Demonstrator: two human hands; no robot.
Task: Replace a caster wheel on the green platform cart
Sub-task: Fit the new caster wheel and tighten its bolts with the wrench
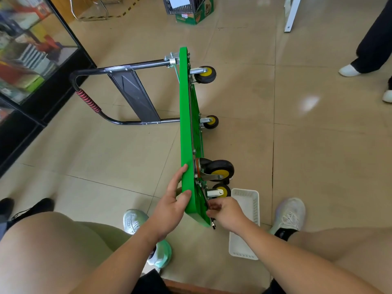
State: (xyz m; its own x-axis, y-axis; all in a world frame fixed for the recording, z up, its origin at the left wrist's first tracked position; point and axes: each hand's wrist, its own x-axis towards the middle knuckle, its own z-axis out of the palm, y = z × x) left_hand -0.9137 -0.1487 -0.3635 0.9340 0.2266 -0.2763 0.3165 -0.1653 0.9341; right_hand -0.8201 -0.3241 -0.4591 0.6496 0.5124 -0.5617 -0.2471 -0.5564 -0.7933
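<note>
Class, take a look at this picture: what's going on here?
A seated person steadies the green platform cart, standing on its side edge with wheels facing right. The left hand grips the deck's near end; the right hand holds a dark tool against the underside beside the nearest caster. Four casters are mounted. A white basket lies on the floor alongside.

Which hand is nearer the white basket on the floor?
Right. The right hand, holding a tool at the green deck's underside, is right beside the white basket; the left hand grips the deck edge on the far side.
</note>
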